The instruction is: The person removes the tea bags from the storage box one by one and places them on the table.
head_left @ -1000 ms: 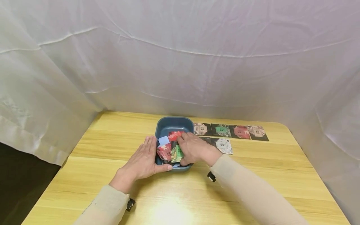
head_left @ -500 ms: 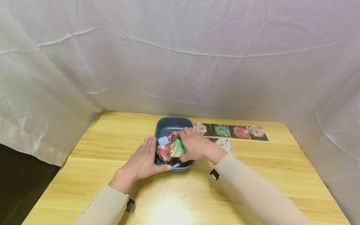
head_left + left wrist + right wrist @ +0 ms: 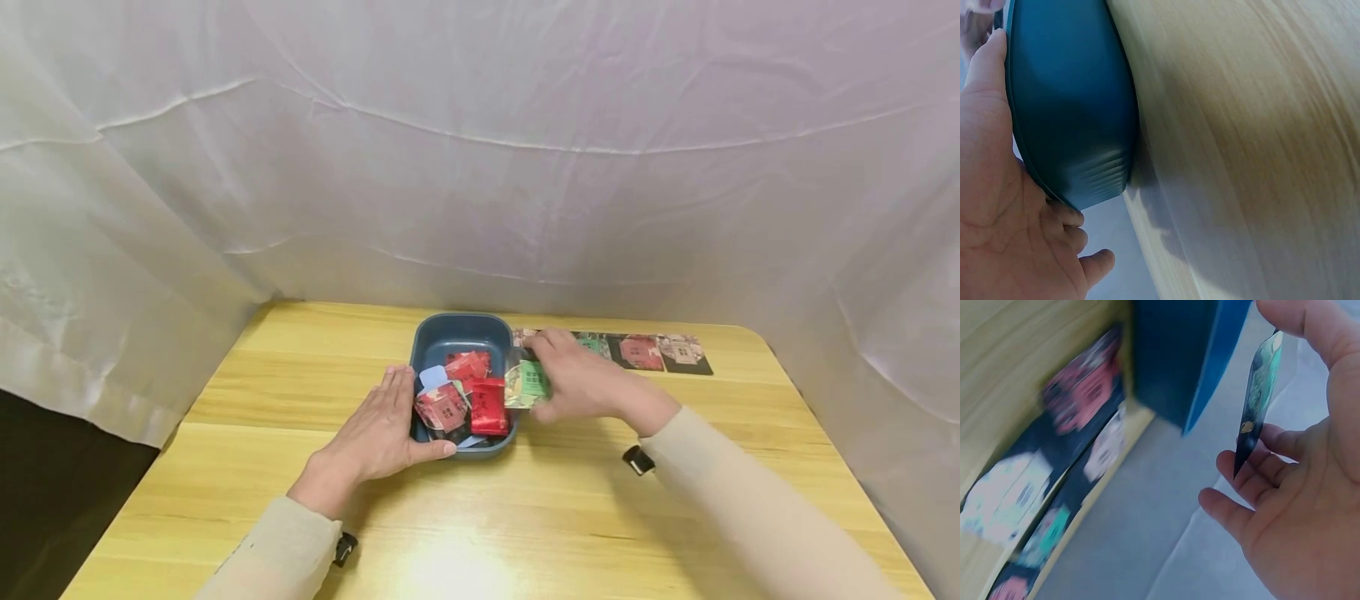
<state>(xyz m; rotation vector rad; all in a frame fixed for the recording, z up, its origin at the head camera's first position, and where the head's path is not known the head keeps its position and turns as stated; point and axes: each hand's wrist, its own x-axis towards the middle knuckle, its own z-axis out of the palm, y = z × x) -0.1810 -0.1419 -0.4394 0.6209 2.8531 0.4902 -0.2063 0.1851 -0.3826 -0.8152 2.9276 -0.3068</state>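
My right hand (image 3: 581, 379) pinches a flat black packet with a green label (image 3: 530, 379) by its edges, thumb near and fingers far, just off the right rim of a dark blue bin (image 3: 457, 323). The right wrist view shows this green-labelled packet (image 3: 1261, 387) edge-on between thumb and fingertips. My left hand (image 3: 375, 425) rests along the bin's left rim, fingers straight and thumb across the near rim. In the bin lie a packet with a red label (image 3: 444, 412), a shiny red sachet (image 3: 489, 408), more red wrapping (image 3: 468, 367) and a pale blue piece (image 3: 432, 378).
Right of the bin, flat packets lie in rows at the back of the wooden table (image 3: 480, 517), among them a red-labelled one (image 3: 637, 352) and a beige-labelled one (image 3: 684, 353). The right hand partly covers these rows. A pale curtain (image 3: 480, 208) closes off the back and sides.
My right hand has lifted the green-labelled packet out of the bin and carried it right, past the rim. The shiny red sachet now shows. My left hand has stayed at the bin.
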